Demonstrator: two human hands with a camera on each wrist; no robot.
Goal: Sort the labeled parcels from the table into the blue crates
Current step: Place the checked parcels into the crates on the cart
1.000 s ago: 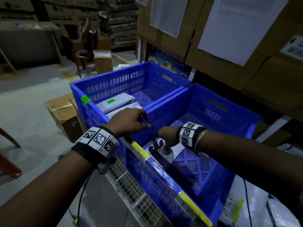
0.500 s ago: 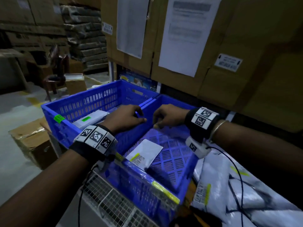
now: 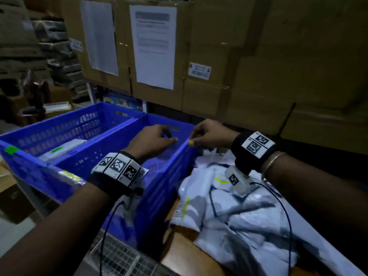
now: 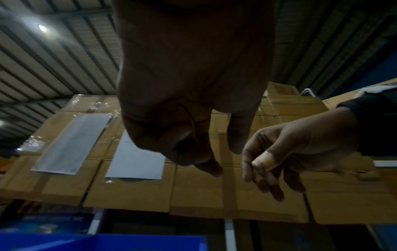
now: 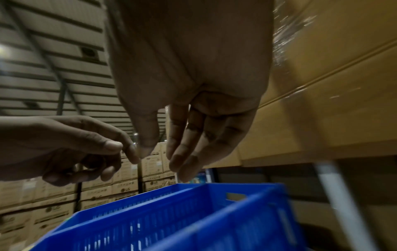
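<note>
Two blue crates stand side by side in the head view: the left crate (image 3: 65, 124) holds a green-tagged parcel (image 3: 61, 149), while the right crate (image 3: 159, 188) has its floor largely hidden by the left hand (image 3: 151, 141), so its contents cannot be told. Both hands hover empty over it, the right hand (image 3: 211, 134) at its far right rim. Many white parcels (image 3: 229, 206) are still heaped on the table (image 3: 179, 253), so most sorting seems left.

The left wrist view shows loosely curled fingers (image 4: 206, 163) gripping nothing.

The right wrist view shows relaxed, nearly straight fingers (image 5: 184, 152), also empty, above the crates.
</note>
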